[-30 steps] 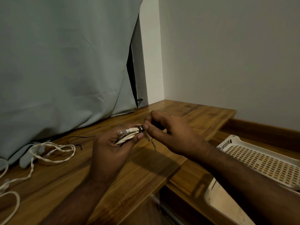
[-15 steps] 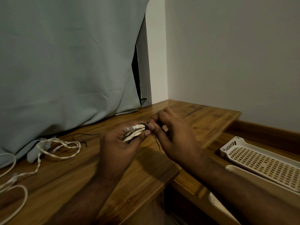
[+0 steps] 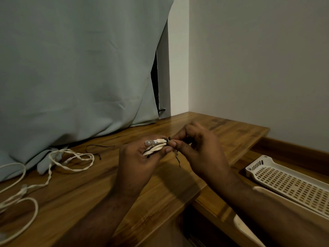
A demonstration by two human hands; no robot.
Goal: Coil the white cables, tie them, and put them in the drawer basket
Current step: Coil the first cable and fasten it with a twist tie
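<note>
Head view: my left hand (image 3: 137,157) grips a coiled white cable (image 3: 156,147) at frame center, above the wood counter (image 3: 89,189). Right hand (image 3: 197,148) pinches a thin black tie (image 3: 177,159) at the coil's end, w/ one tail hanging down. More loose white cable (image 3: 71,161) lies lower left by the curtain (image 3: 71,68). Drawer basket (image 3: 284,182) sits lower right, well apart.

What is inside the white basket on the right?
The white basket shows only its own slotted bottom where it is in view; no cable lies there. Its right end runs out of the picture, and the person's right arm covers the near edge, so those parts stay unknown.
</note>
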